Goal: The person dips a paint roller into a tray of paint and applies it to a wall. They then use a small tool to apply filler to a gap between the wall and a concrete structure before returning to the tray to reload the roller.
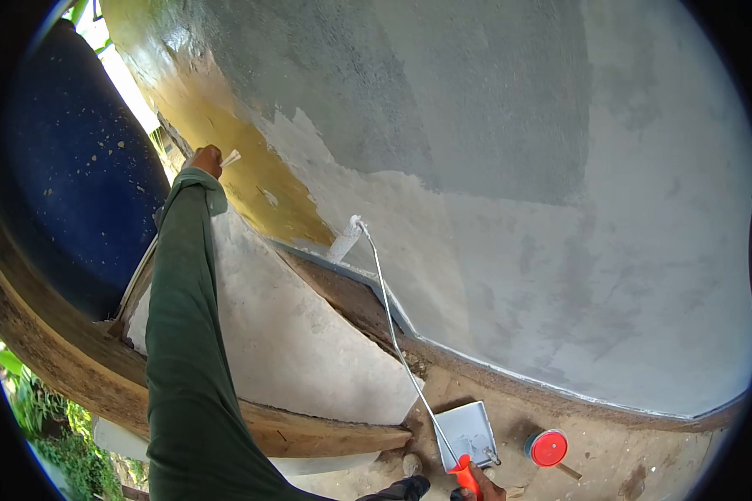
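Observation:
My left hand (pixel 205 160), at the end of a long green sleeve, is closed by the wall's left edge. A small white piece (pixel 231 157) sticks out of its fingers, flared like a brush tip; its kind is not clear. Low in the view, my right hand (pixel 489 486) grips the orange handle of a paint roller (pixel 390 321). The roller's long thin metal rod runs up to a white roller head (pixel 345 240), which rests against the lower part of the wall (pixel 510 267), where yellow paint meets grey.
A grey paint tray (pixel 468 417) sits on the floor beside a can with a red top (pixel 549 449). At left are a dark blue paint-flecked surface (pixel 83 175) and a curved wooden beam (pixel 326 426). A pale slab (pixel 284 334) lies between beam and wall.

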{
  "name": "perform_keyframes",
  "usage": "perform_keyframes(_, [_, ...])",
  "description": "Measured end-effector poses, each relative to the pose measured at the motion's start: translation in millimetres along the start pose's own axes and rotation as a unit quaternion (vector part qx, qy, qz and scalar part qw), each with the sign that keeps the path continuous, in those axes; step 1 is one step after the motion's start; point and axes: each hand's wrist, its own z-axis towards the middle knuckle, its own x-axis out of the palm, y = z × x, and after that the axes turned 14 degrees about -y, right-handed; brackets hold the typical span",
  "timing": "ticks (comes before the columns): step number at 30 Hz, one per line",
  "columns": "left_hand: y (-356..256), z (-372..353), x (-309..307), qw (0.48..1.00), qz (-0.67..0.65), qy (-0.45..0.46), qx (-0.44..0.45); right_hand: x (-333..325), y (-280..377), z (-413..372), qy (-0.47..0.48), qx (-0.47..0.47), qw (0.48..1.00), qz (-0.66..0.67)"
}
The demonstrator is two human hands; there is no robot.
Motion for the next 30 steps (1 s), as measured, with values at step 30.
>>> perform_keyframes(30, [14, 23, 4, 0.993, 0.115, 0.032, 0.017, -32, -12, 57, -0.028, -0.098, 0.992, -0.071])
